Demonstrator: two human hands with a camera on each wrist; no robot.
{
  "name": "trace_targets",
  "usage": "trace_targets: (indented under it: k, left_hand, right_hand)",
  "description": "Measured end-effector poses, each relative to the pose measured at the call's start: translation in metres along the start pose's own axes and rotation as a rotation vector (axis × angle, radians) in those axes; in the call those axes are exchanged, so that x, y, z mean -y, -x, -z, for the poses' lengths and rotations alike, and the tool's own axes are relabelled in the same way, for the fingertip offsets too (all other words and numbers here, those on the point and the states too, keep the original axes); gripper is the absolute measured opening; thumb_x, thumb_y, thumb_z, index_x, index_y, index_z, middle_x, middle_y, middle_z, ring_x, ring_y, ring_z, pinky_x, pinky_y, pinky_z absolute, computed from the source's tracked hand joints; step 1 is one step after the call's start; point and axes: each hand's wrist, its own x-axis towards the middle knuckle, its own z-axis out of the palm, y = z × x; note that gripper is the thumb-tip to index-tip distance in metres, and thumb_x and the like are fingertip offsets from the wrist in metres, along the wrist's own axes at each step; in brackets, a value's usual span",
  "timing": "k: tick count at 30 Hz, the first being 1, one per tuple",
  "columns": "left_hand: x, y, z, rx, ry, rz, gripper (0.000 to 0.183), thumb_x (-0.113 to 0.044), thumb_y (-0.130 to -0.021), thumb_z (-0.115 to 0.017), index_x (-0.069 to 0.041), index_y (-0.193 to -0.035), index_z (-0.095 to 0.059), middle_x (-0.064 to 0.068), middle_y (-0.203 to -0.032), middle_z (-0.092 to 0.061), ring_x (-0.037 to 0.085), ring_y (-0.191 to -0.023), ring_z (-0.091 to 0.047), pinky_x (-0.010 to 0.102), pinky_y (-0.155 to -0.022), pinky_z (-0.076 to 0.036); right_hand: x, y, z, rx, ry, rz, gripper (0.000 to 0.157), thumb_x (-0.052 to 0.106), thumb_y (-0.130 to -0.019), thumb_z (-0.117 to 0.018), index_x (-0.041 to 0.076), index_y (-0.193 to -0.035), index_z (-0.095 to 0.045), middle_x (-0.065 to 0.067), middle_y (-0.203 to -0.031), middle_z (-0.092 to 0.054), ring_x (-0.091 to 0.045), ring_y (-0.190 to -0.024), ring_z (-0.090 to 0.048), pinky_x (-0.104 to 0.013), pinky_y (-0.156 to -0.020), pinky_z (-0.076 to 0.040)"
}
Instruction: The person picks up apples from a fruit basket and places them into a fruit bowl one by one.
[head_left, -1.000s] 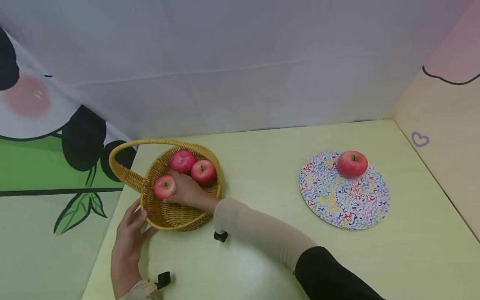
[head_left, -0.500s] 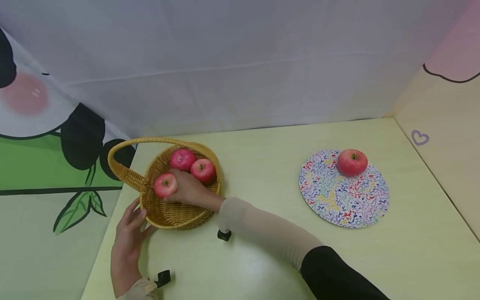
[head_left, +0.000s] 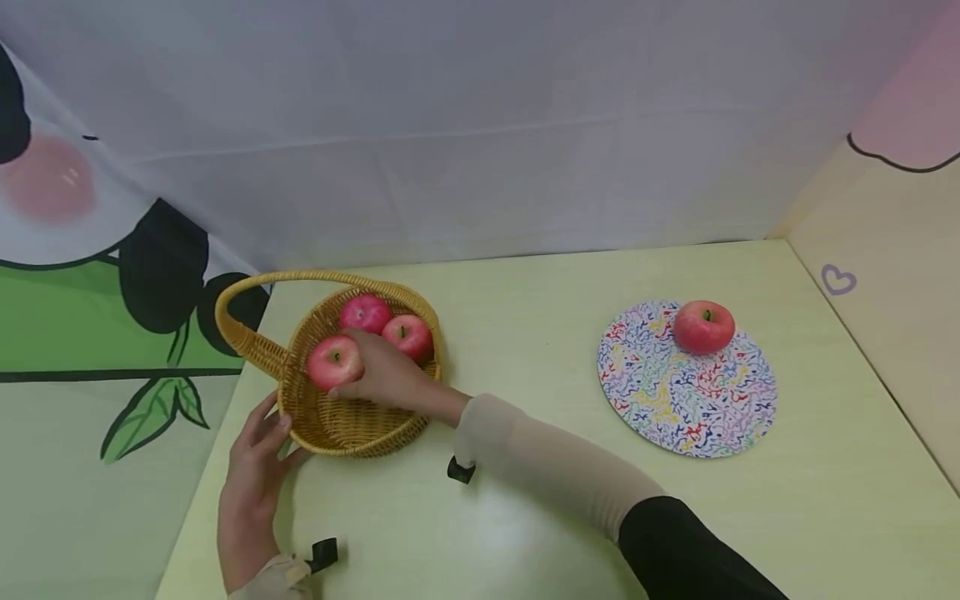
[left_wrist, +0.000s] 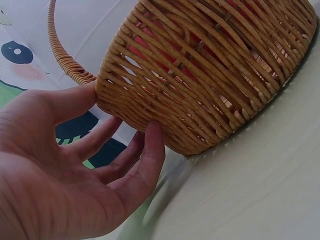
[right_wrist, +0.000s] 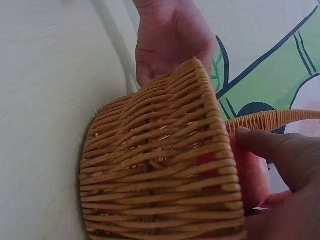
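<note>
A yellow-brown wicker basket (head_left: 352,429) with a tall looped handle stands at the left of the table. My right hand (head_left: 393,375) reaches into it and grips a red apple (head_left: 333,363) between thumb and fingers. Two more apples lie behind that hand, a darker one (head_left: 365,313) and a lighter one (head_left: 407,335). My left hand (head_left: 251,471) touches the basket's outer left side. Its fingertips (left_wrist: 156,132) rest against the woven wall in the left wrist view. In the right wrist view the gripped apple (right_wrist: 252,172) shows just above the basket's rim.
A round board (head_left: 690,408) with a colourful squiggle pattern lies at the right of the table, bearing one red apple (head_left: 704,327) near its back edge. A white cloth wall (head_left: 480,192) stands behind the table. Printed panels close in the left and right sides.
My right hand and the gripped apple have shifted slightly to the right, and the apple looks a little higher. The left hand stays against the basket.
</note>
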Motion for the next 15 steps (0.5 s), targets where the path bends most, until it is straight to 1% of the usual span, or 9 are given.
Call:
trace_targets:
  k: [5,9,15]
  left_hand:
    - [-0.002,-0.001,0.0,-0.002,0.01,-0.001,0.064,-0.029,-0.108,-0.055,-0.031,-0.166,-0.028,-0.017,-0.14,-0.05,0.005,-0.126,-0.051,0.025,-0.085,-0.057]
    - [-0.001,-0.001,0.0,-0.009,0.007,0.005,0.064,-0.029,-0.108,-0.056,-0.031,-0.166,-0.028,-0.017,-0.14,-0.05,0.004,-0.124,-0.053,0.025,-0.085,-0.057]
    - [-0.001,0.0,-0.001,-0.003,-0.003,-0.008,0.063,-0.028,-0.109,-0.055,-0.029,-0.166,-0.028,-0.017,-0.141,-0.05,0.005,-0.125,-0.052,0.025,-0.086,-0.057]
  right_hand:
    - [-0.002,0.005,0.006,-0.017,-0.048,-0.011,0.088,0.03,-0.09,-0.084,0.008,-0.161,-0.035,-0.004,-0.156,-0.052,-0.013,-0.139,-0.055,-0.028,-0.114,-0.046]
    - [-0.004,0.008,0.008,-0.029,-0.068,-0.008,0.09,0.031,-0.089,-0.084,0.011,-0.161,-0.035,-0.003,-0.156,-0.053,-0.013,-0.137,-0.057,-0.028,-0.113,-0.047]
    - [-0.007,0.014,0.01,-0.038,-0.1,0.024,0.089,0.032,-0.089,-0.085,0.014,-0.161,-0.035,-0.002,-0.157,-0.052,-0.013,-0.138,-0.056,-0.029,-0.113,-0.047]
